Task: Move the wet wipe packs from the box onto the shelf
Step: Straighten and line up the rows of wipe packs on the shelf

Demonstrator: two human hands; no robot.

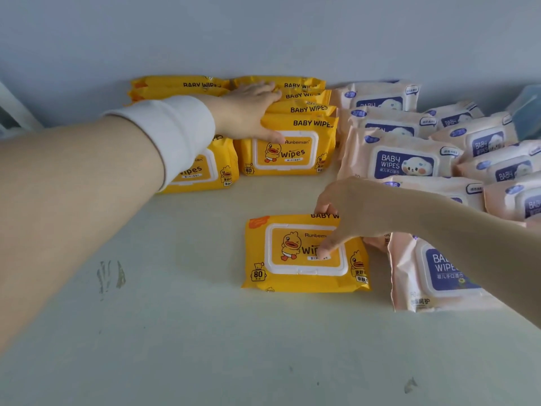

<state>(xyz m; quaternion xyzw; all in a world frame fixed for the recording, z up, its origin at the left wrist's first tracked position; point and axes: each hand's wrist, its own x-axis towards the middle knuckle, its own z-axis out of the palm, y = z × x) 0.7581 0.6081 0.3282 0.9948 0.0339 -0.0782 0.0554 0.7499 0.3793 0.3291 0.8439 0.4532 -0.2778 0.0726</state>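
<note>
Your left hand [248, 112] lies flat, fingers spread, against the yellow stack [295, 127] at the back of the shelf [146, 317], likely steadying it so the row stays square. Your right hand [348, 212] pinches the loose yellow pack [298, 256], thumb on its lid, fingers over the far edge, probably to slide it up to the stack. Peach packs [404, 159] fill the right side. The box isn't visible.

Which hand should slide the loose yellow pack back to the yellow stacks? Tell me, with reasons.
Right. The right hand already rests on the loose yellow pack, thumb on its lid. The left hand is farther back, pressed against the yellow stack, apparently steadying it.
</note>
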